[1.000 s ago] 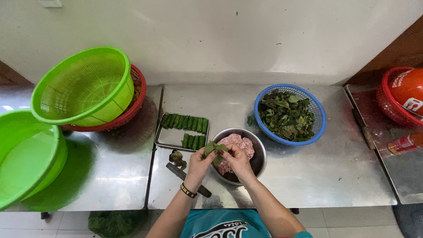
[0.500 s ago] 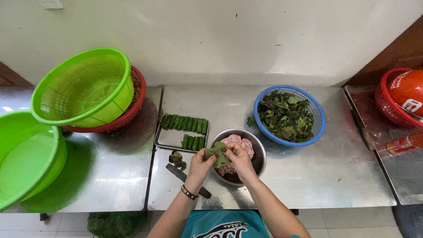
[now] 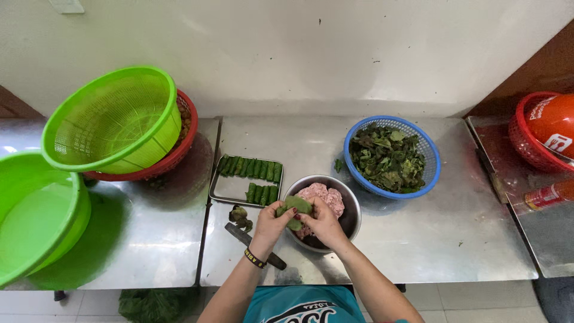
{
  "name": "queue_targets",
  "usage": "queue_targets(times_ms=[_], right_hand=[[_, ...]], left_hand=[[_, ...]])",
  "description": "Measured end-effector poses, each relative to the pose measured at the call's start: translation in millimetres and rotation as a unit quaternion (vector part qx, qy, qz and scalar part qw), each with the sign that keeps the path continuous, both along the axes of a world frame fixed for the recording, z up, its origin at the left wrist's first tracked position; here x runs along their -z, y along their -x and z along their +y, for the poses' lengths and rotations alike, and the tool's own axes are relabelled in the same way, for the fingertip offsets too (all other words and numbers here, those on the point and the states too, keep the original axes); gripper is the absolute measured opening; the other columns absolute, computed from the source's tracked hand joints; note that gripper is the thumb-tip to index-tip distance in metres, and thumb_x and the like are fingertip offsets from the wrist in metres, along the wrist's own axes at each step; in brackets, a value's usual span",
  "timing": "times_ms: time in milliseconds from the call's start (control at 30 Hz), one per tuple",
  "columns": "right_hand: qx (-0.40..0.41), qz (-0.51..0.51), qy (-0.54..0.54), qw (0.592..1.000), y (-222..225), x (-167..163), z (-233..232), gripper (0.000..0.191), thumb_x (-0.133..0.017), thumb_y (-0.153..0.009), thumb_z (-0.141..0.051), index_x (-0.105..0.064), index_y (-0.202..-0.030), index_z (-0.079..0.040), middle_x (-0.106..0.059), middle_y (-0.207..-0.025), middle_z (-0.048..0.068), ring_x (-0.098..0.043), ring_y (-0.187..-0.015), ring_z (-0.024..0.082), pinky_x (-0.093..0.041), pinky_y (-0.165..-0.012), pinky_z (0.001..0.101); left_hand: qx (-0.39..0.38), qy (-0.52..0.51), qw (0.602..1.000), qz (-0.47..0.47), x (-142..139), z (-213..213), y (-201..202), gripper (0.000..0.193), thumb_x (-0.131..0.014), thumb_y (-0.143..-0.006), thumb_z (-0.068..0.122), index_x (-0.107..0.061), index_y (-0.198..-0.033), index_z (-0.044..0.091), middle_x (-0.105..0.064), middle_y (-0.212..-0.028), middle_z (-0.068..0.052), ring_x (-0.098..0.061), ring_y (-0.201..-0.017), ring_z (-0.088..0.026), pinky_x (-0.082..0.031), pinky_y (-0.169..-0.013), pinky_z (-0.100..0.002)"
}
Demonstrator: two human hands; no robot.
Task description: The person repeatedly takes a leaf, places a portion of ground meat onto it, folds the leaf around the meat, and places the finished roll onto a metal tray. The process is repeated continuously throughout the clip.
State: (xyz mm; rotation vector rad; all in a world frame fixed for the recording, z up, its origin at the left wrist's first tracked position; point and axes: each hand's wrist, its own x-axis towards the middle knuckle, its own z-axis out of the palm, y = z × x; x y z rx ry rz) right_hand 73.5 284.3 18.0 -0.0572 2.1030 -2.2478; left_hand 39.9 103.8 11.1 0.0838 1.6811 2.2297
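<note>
A green leaf (image 3: 294,206) is pinched by both the left hand (image 3: 272,224) and the right hand (image 3: 323,222) over the steel bowl (image 3: 351,206) (minced meat inside); squeezed too hard, it could tear and spill.

Red bottle (image 3: 549,194) (yellow-labelled) on right table (image 3: 541,239); far right

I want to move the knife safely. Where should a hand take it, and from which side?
Grip the knife by its dark handle end, nearest the table's front edge, coming from the person's side. It lies flat and diagonal, blade pointing away toward the leaf scraps, and the left hand partly covers its middle.
</note>
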Motion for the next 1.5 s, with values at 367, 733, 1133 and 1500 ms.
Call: queue_targets(times_ms=[367, 733, 1133, 1500], right_hand=[[0.013, -0.042, 0.025, 0.999, -4.9, 12.6, 6.1, 0.021, -0.062, -0.095, 0.005, -0.058, -0.114, -0.002, -0.069, -0.102, 0.005, -0.066, -0.088, 0.01, -0.055, -0.072, 0.0253], [0.099, -0.038, -0.163, 0.981, -3.8, 10.0, 81.3, 0.02, -0.063, -0.092, 0.002, -0.067, -0.111, -0.003, -0.07, -0.102, 0.008, -0.07, -0.092, 0.016, -0.06, -0.083, 0.0303], [0.072, -0.039, -0.501, 0.861, 13.9, 2.3, 82.1, 0.045, -0.08, -0.08, -0.021, -0.065, -0.122, -0.01, -0.061, -0.115, 0.015, -0.065, -0.107, 0.035, -0.053, -0.091, 0.0442], [0.03, -0.05, -0.528, 0.847, 41.0, 27.4, 82.5, 0.034, -0.077, -0.08, -0.02, -0.063, -0.11, -0.01, -0.062, -0.115, 0.015, -0.064, -0.109, 0.034, -0.052, -0.094, 0.0443]], left_hand=[[0.035, -0.001, 0.998, -0.06, 8.6, -3.4, 5.0, 0.011, -0.069, -0.094, 0.008, -0.072, -0.103, 0.003, -0.074, -0.091, -0.001, -0.068, -0.081, -0.008, -0.056, -0.073, -0.024], [0.003, 0.108, 0.994, 0.015, 24.5, -17.0, 2.4, 0.013, -0.065, -0.095, 0.007, -0.068, -0.107, 0.001, -0.076, -0.093, -0.005, -0.07, -0.082, -0.011, -0.057, -0.073, -0.027], [-0.105, 0.25, 0.948, 0.167, -30.2, -43.8, -15.3, 0.019, -0.065, -0.094, 0.009, -0.069, -0.11, 0.0, -0.078, -0.094, -0.008, -0.072, -0.083, -0.01, -0.056, -0.074, -0.026], [-0.073, 0.168, 0.977, 0.106, -6.6, -30.7, -12.0, 0.016, -0.065, -0.097, 0.007, -0.071, -0.11, 0.0, -0.078, -0.096, -0.005, -0.068, -0.083, -0.009, -0.055, -0.075, -0.025]])
